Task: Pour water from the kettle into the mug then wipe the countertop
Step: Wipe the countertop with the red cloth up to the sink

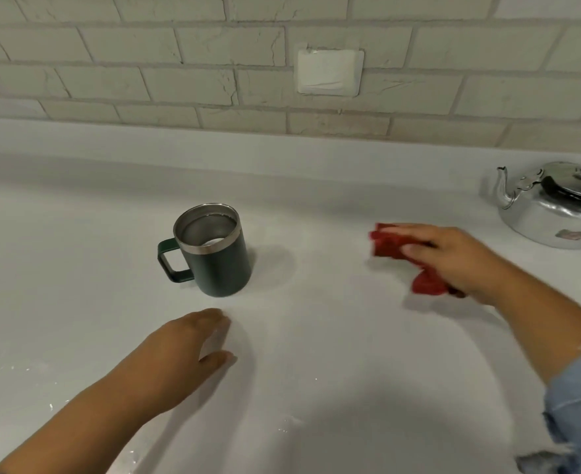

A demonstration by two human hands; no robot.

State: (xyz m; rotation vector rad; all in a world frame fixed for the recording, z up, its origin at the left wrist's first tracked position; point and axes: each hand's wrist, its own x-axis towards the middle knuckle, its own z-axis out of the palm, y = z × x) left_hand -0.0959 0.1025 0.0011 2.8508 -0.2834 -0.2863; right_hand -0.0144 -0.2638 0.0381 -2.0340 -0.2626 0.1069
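The right hand (pixel 453 256) is closed around a red cloth (pixel 398 248), with the fingers curled over the top of it and the thumb at the side, and the cloth is bunched up so that red bits stick out past the fingertips and under the heel of the hand. The cloth is down on the white tabletop (pixel 333 336), and the hand looks a little blurry. The left hand (pixel 186 350) is open and holds nothing; its fingers are close together and its thumb sticks out to the side, and it sits low over the tabletop just in front of the mug, but I cannot tell if it touches the top. There is one mug (pixel 214 249), dark green with a shiny metal rim, standing upright with its handle pointing left, and something pale shows down inside it. There is one kettle (pixel 552 206), silver with a dark knob on its lid, standing at the far right with its spout pointing left, well apart from the mug. There is one cloth and there are two hands. A blue sleeve (pixel 580 412) is pushed up on the right arm. Behind it all is a wall of pale bricks (pixel 145 56) with one white plate (pixel 328 71) stuck on it
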